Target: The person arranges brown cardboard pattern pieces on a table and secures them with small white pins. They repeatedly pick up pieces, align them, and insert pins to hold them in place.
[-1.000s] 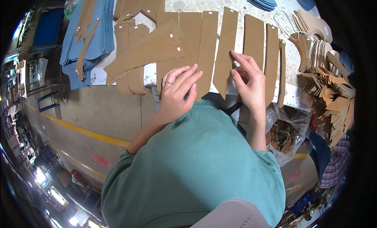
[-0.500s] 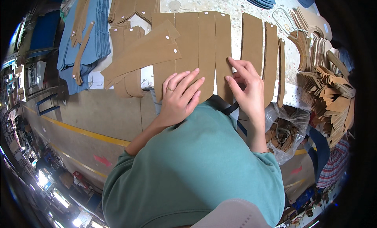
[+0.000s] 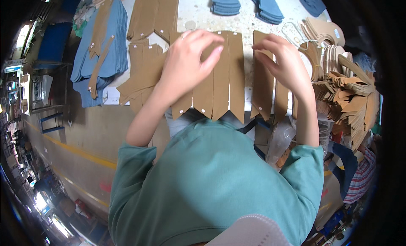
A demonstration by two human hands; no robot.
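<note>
Small white square labels (image 3: 202,111) are seen stuck near the pointed lower ends of the tan strips at the table's near edge. A crumpled clear plastic bag (image 3: 280,138) is seen below the table edge, to the right.

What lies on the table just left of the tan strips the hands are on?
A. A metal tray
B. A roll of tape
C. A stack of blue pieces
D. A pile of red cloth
C: a stack of blue pieces lies left of the tan strips under the left hand and right hand.
</note>
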